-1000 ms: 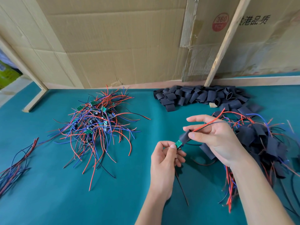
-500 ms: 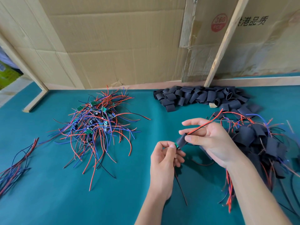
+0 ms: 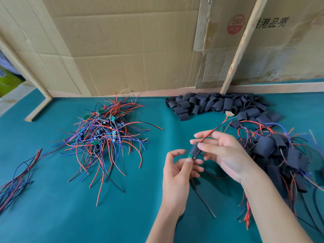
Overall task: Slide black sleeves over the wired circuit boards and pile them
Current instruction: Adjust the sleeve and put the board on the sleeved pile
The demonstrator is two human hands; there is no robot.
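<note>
fingers (image 3: 204, 146) of the right hand (image 3: 226, 155) pinch one black sleeve (image 3: 196, 150), while the left hand (image 3: 177, 172) pinches the green circuit board (image 3: 190, 156) poking from the sleeve's near-left end, thumb against fingertips. sleeve and board are held above the table (image 3: 52, 207), near its middle-right. their long axis tilts from near-left to far-right, and two wires (image 3: 217, 128), one red and one black, run out the far-right end. one tangled heap of unsleeved boards (image 3: 105, 134) lies to the left, one pile of loose sleeves (image 3: 215, 104) at the far edge, one pile of sleeved boards (image 3: 280, 155) to the right. cardboard (image 3: 122, 41) stands behind.
</note>
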